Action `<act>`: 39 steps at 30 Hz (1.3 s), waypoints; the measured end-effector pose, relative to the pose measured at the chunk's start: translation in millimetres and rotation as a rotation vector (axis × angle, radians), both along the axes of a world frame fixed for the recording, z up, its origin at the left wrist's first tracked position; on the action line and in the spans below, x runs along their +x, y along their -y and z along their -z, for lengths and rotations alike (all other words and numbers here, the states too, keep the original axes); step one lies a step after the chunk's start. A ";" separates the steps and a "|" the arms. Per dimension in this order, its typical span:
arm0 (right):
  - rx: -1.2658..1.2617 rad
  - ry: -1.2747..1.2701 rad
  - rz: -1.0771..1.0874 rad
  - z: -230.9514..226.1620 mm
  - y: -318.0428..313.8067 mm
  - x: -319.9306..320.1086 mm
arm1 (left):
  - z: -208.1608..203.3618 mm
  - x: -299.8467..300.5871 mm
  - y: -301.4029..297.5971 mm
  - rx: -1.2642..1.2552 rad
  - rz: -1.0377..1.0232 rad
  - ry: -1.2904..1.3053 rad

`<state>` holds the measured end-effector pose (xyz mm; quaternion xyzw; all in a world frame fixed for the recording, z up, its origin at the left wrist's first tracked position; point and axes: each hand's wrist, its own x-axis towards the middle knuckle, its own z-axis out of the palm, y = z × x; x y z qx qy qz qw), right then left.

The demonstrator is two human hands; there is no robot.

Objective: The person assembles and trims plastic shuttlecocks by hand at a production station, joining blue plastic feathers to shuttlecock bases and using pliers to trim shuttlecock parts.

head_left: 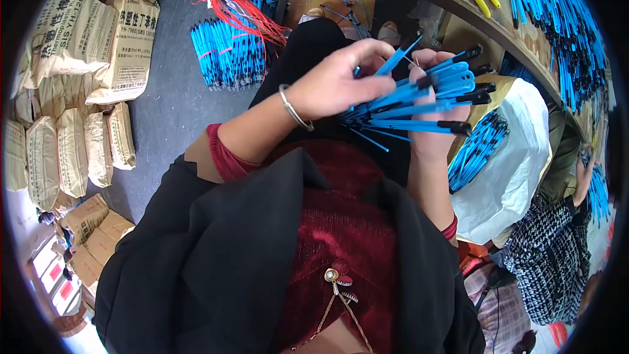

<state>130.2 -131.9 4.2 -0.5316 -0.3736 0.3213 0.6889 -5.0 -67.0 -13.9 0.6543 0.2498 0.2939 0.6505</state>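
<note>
- Right hand (pixel 436 128) closed around a fanned bunch of blue sticks (pixel 419 101) with black tips, which point away to its right.
- Left hand (pixel 341 78) lies on top of the bunch, fingers pinching one stick.
- Silver bangle (pixel 293 110) on left wrist.
- Just right of the hands: white sack (pixel 517 170) holding more blue sticks.
- Far left: stacked tan sacks (pixel 78 92).

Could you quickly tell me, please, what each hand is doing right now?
Left hand: closed on one blue rod, pinched at the bundle.
Right hand: closed around the bundle of blue rods.
</note>
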 end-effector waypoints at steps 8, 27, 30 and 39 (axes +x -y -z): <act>-0.051 0.215 -0.029 10.7 -4.2 0.5 | -1.6 -12.7 -12.3 -0.028 0.281 0.040; -0.051 0.016 -0.656 31.0 27.4 9.3 | -4.4 -65.1 -21.2 -0.054 0.291 0.159; -0.366 0.058 -0.726 31.9 33.4 1.0 | -16.9 -56.3 -10.2 -0.002 0.273 0.126; -0.307 -0.054 -0.667 31.9 34.4 -16.0 | -17.0 -56.0 -6.2 0.123 0.356 0.086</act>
